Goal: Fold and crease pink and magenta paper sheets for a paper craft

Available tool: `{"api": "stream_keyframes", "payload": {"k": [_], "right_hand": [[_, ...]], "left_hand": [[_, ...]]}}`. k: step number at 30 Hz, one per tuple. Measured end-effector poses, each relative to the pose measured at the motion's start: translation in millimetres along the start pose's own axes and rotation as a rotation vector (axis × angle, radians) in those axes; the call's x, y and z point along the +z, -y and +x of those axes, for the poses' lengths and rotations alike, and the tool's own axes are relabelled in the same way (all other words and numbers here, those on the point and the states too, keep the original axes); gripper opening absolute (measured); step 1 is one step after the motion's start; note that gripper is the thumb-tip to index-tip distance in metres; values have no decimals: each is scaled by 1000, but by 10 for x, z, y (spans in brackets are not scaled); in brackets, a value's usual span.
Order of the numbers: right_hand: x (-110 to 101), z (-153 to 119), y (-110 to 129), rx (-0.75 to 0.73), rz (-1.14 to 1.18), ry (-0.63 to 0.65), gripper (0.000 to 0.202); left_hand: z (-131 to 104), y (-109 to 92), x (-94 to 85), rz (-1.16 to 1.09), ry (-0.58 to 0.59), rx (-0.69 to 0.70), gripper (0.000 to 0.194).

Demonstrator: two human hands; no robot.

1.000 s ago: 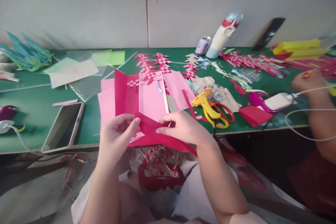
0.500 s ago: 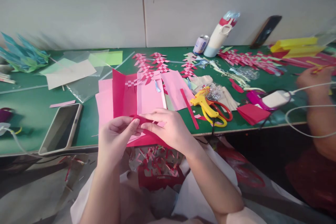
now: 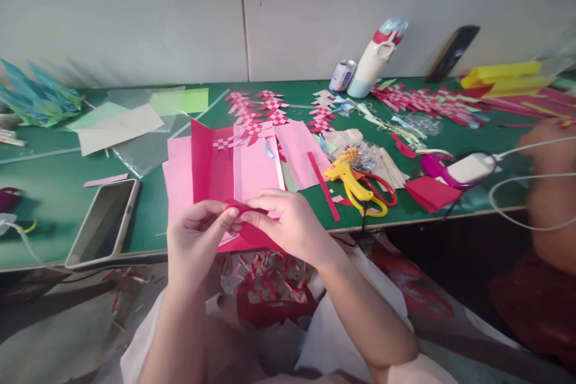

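Note:
Both hands meet over the table's front edge, pinching a small piece of red paper (image 3: pixel 238 207) between thumbs and fingertips. My left hand (image 3: pixel 198 237) grips its left side, and my right hand (image 3: pixel 288 222) closes on the right; the fingers hide most of it. Under them lie pink sheets (image 3: pixel 257 165) and a dark pink folded sheet (image 3: pixel 201 162). A small pink and red checkered woven piece (image 3: pixel 222 144) rests on that folded sheet. Behind stand rows of woven paper strips (image 3: pixel 272 108). To the right is a narrow red paper strip (image 3: pixel 324 186).
A yellow glue gun (image 3: pixel 348 174) and orange-handled scissors (image 3: pixel 387 189) lie right of the sheets. A phone (image 3: pixel 105 222) lies at left. A bottle (image 3: pixel 374 66) and a can (image 3: pixel 342 76) stand at the back. Another person's arm (image 3: pixel 553 192) reaches in at right, near a white cable (image 3: pixel 495 192).
My fingers have shifted slightly on the red paper, the right fingertips drawing closer in. The other person's hand at right has moved and blurs. The whole view has slid a little.

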State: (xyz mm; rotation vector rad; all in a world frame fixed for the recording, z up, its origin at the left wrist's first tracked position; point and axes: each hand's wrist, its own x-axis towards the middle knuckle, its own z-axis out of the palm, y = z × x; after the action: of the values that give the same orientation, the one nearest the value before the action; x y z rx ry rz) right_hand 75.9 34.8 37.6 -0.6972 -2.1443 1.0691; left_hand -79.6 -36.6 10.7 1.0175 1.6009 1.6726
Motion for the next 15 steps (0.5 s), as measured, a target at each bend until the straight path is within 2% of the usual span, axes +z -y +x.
{"api": "stream_keyframes", "payload": {"k": [4,7,10,12,15], "right_hand": [[7,-6,-33,49,73,-21,19],[18,-6,-63,117,164,4,19],[37,0,-95,175,243,-3,19],[52,6,-113,197,277,-14,21],[72,14,-129,212,322,-9,23]], "left_hand": [[37,-23,-14,177,-34,148,16],[76,-43,-26,242,13,266,25],[81,-38,-26,244,104,267,15],[67,-27,-18,206,103,243,6],[45,-24,1,169,67,208,7]]}}
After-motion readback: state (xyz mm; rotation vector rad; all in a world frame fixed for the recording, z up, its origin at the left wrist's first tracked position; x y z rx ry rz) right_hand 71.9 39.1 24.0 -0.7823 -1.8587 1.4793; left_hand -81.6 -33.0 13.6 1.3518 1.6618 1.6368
